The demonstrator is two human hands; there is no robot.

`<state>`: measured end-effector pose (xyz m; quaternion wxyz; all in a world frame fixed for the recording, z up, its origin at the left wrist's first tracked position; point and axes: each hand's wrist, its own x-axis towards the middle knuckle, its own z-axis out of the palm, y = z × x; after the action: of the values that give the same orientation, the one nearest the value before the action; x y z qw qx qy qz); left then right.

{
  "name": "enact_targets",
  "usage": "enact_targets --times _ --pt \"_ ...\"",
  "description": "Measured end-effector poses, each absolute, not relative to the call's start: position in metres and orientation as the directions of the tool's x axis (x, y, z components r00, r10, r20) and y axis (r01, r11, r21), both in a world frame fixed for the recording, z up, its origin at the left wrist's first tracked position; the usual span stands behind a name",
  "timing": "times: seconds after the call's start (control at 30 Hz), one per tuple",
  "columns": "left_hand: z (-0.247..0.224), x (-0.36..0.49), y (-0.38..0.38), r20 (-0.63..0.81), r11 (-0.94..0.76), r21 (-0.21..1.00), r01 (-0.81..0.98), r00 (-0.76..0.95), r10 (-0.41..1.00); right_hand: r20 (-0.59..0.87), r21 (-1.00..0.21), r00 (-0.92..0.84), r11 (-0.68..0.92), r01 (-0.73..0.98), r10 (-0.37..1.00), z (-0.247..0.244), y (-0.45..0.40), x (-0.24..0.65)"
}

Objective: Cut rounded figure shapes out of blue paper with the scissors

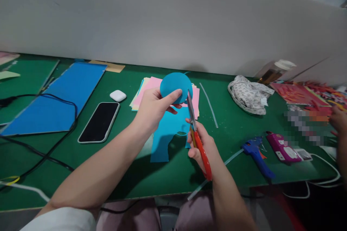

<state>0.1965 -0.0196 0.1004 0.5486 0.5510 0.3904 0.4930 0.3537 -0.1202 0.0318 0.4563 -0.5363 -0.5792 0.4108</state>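
My left hand [161,103] pinches a round blue paper disc [175,83], thumb on top and fingers beneath. In my right hand [204,140] is a pair of scissors [199,140] with red handles, its blades pointing up at the disc's right edge. Whether the blades touch the paper I cannot tell for sure. Under my hands lies a cut blue sheet [159,144] with a curved piece removed. Behind it is a stack of coloured paper [148,92], pink, cream and blue, partly hidden by the disc and my left hand.
Left are a phone [100,122], a white earbud case [118,96], a blue board [59,97] and black cables [62,135]. Right lie a clear glue stick [208,104], patterned cloth [249,95], blue glue gun [256,153] and magenta power strip [282,148]. Another person's hand [338,119] shows far right.
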Motion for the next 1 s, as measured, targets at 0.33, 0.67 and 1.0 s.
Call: enact_targets --times 0.33,0.67,1.0 --pt "0.104 0.201 -0.030 0.149 -0.148 0.989 -0.021 0.191 0.970 0.088 -0.978 -0.039 0.094 0.189 0.995 0.025 -0.119 0.354" --pt "0.103 0.211 -0.040 0.130 -0.155 0.986 0.055 0.311 0.942 0.127 -0.975 -0.015 0.128 0.184 0.992 0.034 -0.118 0.356" --pt "0.101 0.211 -0.039 0.129 -0.158 0.986 0.062 0.330 0.935 0.142 -0.965 -0.009 0.140 0.221 0.990 0.034 -0.119 0.357"
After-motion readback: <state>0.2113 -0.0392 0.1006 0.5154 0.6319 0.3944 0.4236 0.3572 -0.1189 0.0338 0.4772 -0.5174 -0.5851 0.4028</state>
